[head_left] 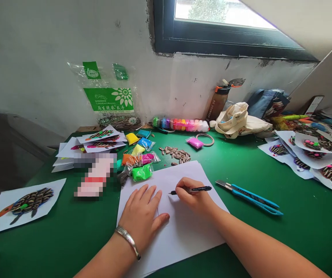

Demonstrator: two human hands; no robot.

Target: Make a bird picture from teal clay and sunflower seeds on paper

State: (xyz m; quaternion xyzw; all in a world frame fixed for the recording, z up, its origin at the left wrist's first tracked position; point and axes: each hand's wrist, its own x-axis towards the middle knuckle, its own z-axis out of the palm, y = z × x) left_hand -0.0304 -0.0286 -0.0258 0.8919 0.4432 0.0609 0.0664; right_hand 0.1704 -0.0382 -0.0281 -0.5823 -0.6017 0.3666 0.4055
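Observation:
A stack of white paper [180,239] lies on the green table in front of me. My left hand [142,214] rests flat on its left part, fingers spread, with a silver bangle on the wrist. In my right hand [193,197] a black pen [202,189] is gripped, its tip at or just above the sheet to the right of my left fingers. A short dark line shows on the paper beside my left hand. Just right of the stack lies a blue utility knife [252,199] with its blade out.
Beyond the paper are bagged coloured clay [142,172] and loose sunflower seeds [177,153]. Seed-decorated pictures lie left [29,204] and right [307,154]. Along the wall stand a seed bag [109,100], a clay pack [183,124], a brown bottle [218,103] and a cloth bag [235,121].

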